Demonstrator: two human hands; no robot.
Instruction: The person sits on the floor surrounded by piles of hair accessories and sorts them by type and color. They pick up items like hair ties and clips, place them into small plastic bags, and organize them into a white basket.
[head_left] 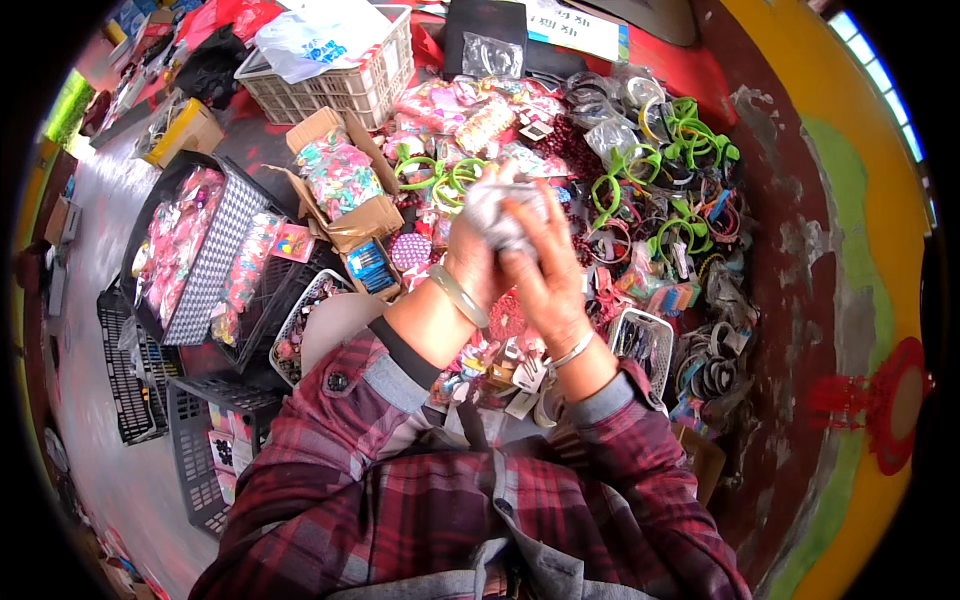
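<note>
Both your forearms reach up to frame centre, hands together. Your left hand (472, 255) cups a crumpled pale-grey bundle (508, 212); your right hand (550, 268) clasps its right side, fingers bent over it. Grip's closed around it from both sides. Blue lettering on the white bag (310, 42), upper left; dark characters on the white sign (590, 32), top centre-right.

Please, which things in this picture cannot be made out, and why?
Head view:
- Pale grey bundle: partly covered by the right hand; its kind is unclear.
- Large crate: white bag hides contents.
- Brown box: partly behind the right sleeve.
- White tag: any print too small.
</note>
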